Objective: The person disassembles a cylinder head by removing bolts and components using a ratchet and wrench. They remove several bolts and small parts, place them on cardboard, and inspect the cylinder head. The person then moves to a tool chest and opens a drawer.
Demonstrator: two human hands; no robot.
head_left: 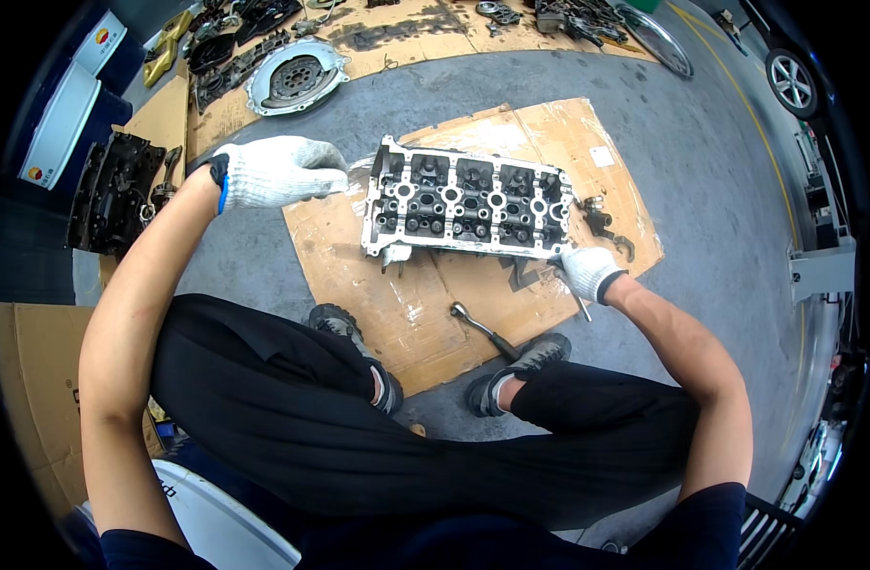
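Note:
A metal engine cylinder head (pixel 473 201) lies on a flat cardboard sheet (pixel 349 313) on the floor, its valve side with several round bores facing up. My right hand (pixel 590 274), in a white knit glove, is closed on its near right corner. A thin metal rod (pixel 583 306) shows just below that hand; whether the two touch I cannot tell. Left of the cylinder head, my left hand (pixel 281 173) is gloved too, its fingers pressed together against the thumb. What it pinches, if anything, is too small to make out.
A ratchet wrench (pixel 484 331) lies near my right shoe (pixel 535 366). Dark metal brackets (pixel 601 223) sit right of the cylinder head. Beyond it stand a round bell-housing-like part (pixel 297 78) and a metal ring (pixel 655 40). A dark engine part (pixel 116 195) is at the left.

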